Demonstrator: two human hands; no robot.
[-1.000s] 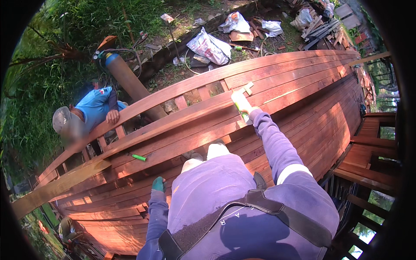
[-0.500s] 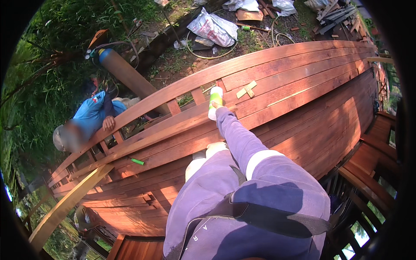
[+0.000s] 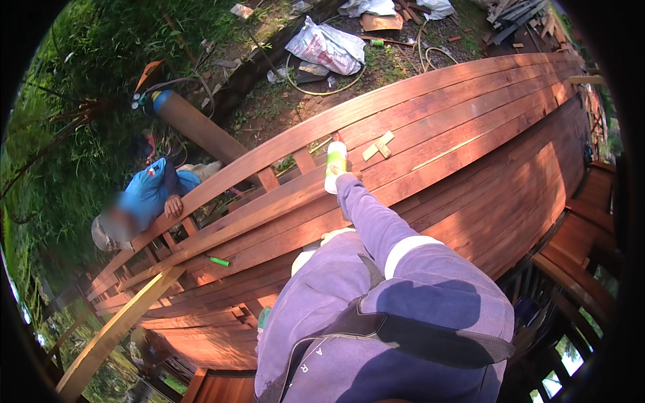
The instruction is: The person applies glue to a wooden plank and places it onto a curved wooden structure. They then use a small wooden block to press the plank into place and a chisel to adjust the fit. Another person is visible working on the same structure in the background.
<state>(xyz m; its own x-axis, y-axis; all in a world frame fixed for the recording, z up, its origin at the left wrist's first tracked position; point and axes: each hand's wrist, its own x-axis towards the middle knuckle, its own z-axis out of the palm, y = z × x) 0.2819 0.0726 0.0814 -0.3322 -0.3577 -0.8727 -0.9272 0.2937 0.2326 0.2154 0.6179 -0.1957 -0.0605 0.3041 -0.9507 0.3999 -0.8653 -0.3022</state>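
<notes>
My right hand (image 3: 351,174) reaches forward over the reddish wooden planks and is closed round a white bottle (image 3: 336,160) with a green label. Just right of the bottle, two short pale wood strips (image 3: 379,146) lie crossed on the planks. A slim bright green object (image 3: 219,261), like a marker or lighter, rests on the planks to the left. My left hand does not show; purple-sleeved clothing covers that side. Pale shapes beyond my body, partly hidden, cannot be made out.
A co-worker in a blue shirt (image 3: 149,191) leans at the left, one hand on the curved rail (image 3: 282,149). A pale timber beam (image 3: 121,332) slants at lower left. Beyond lie a gas cylinder (image 3: 198,127), a plastic sack (image 3: 329,47) and scrap pieces (image 3: 517,20).
The view has shifted slightly. My right hand still holds the bottle, which stands in nearly the same place by the slats. A small green patch now shows at my body's left edge.
</notes>
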